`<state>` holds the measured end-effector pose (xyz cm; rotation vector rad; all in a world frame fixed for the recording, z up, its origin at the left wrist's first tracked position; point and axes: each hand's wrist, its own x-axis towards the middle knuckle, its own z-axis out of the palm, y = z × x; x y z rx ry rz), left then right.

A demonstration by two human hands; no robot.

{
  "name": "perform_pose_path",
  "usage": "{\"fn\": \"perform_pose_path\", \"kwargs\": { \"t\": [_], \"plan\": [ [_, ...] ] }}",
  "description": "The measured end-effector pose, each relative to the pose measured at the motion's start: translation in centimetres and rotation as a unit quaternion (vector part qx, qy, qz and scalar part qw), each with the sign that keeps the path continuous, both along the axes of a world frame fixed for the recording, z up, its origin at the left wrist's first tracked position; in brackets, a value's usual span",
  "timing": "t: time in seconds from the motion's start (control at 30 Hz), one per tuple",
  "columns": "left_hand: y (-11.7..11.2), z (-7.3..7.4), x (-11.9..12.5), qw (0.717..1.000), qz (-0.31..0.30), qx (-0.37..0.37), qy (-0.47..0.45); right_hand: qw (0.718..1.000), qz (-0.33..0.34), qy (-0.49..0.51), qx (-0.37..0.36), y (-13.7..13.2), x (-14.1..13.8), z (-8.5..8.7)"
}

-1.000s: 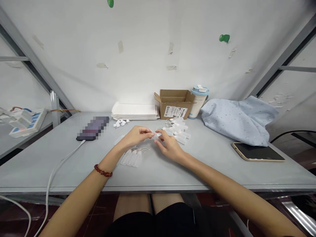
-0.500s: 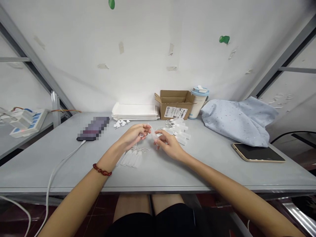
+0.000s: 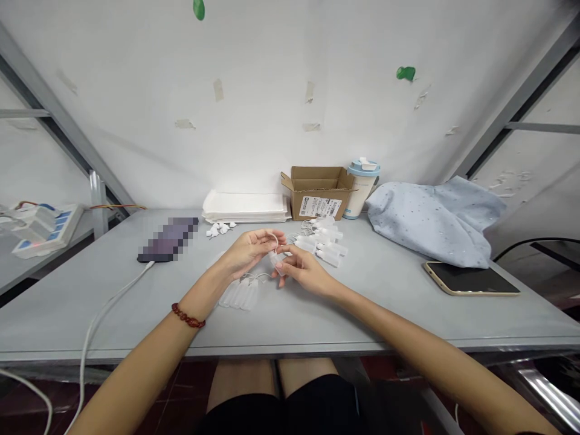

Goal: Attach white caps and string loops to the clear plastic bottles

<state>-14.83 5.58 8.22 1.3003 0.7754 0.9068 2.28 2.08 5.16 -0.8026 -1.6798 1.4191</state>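
Observation:
My left hand (image 3: 248, 252) and my right hand (image 3: 301, 270) meet above the grey table (image 3: 290, 323). A small translucent plastic bottle (image 3: 277, 264) sits tilted in my right fingertips. A thin white cord loop (image 3: 273, 241) rises from my left fingers, and its link to the bottle is hard to see. A row of similar bottles (image 3: 240, 295) lies under my left hand, partly hidden by it. More bottles (image 3: 321, 241) lie in a loose heap beyond my right hand. Small white caps (image 3: 218, 229) lie further back.
A pixelated phone (image 3: 167, 240) on a white cable lies left. Along the back stand stacked white sheets (image 3: 244, 208), a cardboard box (image 3: 317, 202) and a lidded cup (image 3: 361, 190). A pale blue cloth (image 3: 430, 223) and another phone (image 3: 471, 279) lie right.
The bottle has tilted and dropped lower between my hands, and the white loop now shows above my left fingers. The whole view has shifted slightly.

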Motion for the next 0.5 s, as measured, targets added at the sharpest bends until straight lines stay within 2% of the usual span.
{"fn": "perform_pose_path", "kwargs": {
  "t": [0.13, 0.23, 0.37, 0.5],
  "plan": [
    [-0.4, 0.2, -0.1, 0.997, -0.051, 0.027, 0.056, 1.000, 0.001, 0.013, -0.004, 0.1, 0.0, 0.0],
    [-0.5, 0.6, -0.1, 0.996, -0.051, 0.039, 0.070, 1.000, -0.002, 0.024, -0.009, 0.1, 0.1, 0.0],
    [-0.6, 1.0, -0.1, 0.998, -0.040, 0.026, 0.040, 0.999, -0.014, 0.025, -0.019, 0.1, 0.2, 0.1],
    [-0.5, 0.9, -0.3, 0.998, -0.049, 0.029, 0.034, 0.999, -0.021, 0.027, -0.024, 0.2, 0.2, 0.1]
  ]
}}
